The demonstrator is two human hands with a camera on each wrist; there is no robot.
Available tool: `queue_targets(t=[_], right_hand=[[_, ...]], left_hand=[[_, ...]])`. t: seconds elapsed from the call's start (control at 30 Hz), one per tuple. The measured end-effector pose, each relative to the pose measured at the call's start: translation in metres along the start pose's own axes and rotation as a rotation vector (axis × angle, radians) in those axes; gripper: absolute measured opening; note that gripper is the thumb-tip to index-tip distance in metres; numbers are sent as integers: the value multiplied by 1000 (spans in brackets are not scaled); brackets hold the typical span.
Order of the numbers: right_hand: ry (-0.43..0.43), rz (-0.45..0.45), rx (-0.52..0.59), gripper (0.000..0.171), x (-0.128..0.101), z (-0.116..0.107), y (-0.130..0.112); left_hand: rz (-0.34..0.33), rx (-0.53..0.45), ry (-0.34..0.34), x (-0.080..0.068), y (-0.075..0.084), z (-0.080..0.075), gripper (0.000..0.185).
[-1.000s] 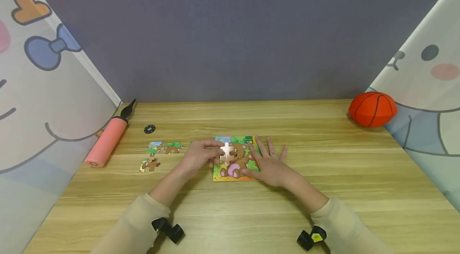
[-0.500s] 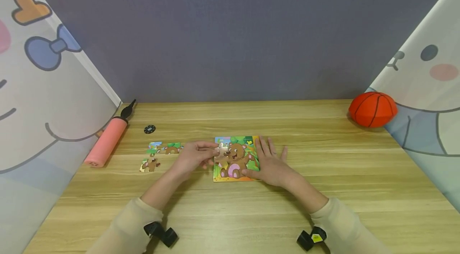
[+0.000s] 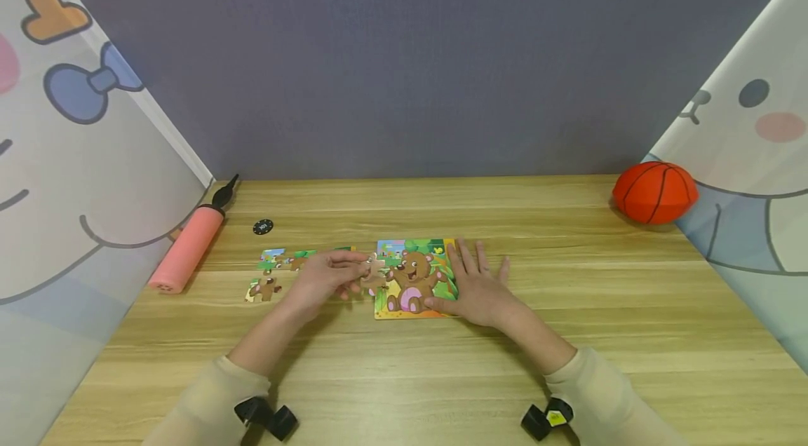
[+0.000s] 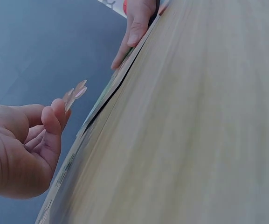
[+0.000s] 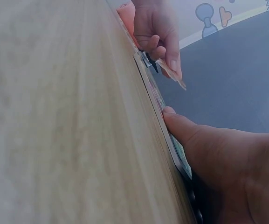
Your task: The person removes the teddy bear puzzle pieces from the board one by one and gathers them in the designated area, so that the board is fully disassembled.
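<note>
A bear jigsaw puzzle (image 3: 410, 297) lies in its flat tray on the table, its picture mostly visible. My left hand (image 3: 322, 282) pinches a brown puzzle piece (image 3: 374, 272) between thumb and fingertips. In the head view this piece overlaps the puzzle's left edge; both wrist views show the piece (image 4: 76, 94) held up off the surface. Across the puzzle's right edge rests my right hand (image 3: 481, 294), fingers spread and straight. Its thumb (image 5: 174, 119) touches the puzzle near the lower right. The left hand hides part of the loose pieces behind it.
Several loose puzzle pieces (image 3: 263, 289) lie on the table left of my left hand. Behind them is a black round chip (image 3: 262, 226). A pink hand pump (image 3: 189, 249) lies at the left side, and a red ball (image 3: 655, 192) sits at the back right corner.
My left hand has moved left with the puzzle piece, from over the bear's face to the puzzle's left edge. The right hand has stayed on the right edge, its fingers shifting slightly right.
</note>
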State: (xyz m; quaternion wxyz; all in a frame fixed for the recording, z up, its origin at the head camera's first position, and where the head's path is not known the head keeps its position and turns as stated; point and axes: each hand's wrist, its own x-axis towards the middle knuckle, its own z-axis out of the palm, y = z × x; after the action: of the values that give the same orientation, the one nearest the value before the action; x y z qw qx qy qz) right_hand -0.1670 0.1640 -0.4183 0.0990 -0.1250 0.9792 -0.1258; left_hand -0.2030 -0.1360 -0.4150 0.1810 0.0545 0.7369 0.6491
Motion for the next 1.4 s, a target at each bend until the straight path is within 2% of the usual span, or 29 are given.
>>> queue_targets(t=[0.33, 0.8, 1.13, 1.4], right_hand=[[3, 4, 23, 120, -1, 0, -1], [8, 1, 21, 119, 1, -2, 0], [11, -1, 16, 118, 1, -1, 0], [6, -1, 12, 118, 1, -1, -1]], left_hand=[[-18, 18, 76, -13, -4, -20, 32], [4, 34, 85, -24, -9, -48, 38], [-37, 34, 128, -34, -14, -66, 37], [-66, 85, 155, -42, -13, -79, 42]])
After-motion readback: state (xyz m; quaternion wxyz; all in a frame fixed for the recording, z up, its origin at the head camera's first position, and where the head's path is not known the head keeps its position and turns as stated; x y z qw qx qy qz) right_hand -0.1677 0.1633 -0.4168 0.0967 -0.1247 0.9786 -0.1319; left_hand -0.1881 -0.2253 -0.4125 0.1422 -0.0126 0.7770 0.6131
